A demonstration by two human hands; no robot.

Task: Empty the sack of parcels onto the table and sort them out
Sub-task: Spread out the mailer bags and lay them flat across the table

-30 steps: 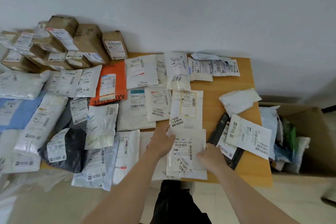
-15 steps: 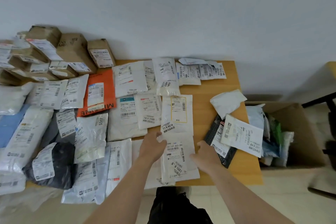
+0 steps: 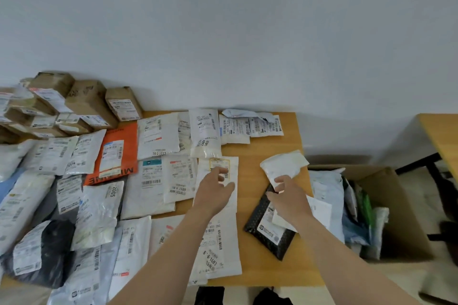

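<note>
Beside the table (image 3: 260, 155), a cardboard box (image 3: 402, 213)

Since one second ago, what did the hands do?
Both hands came off the long white flat parcel at the front edge. The left hand moved forward over the white parcel with a yellow-framed label; the right hand reached right toward the small crumpled white pouch. The parcels stayed in place.

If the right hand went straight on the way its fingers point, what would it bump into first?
Most likely the crumpled white parcel, lying just beyond the right hand on the table. Its fingertips look almost at the parcel's near edge, though height above it is hard to judge.
</note>
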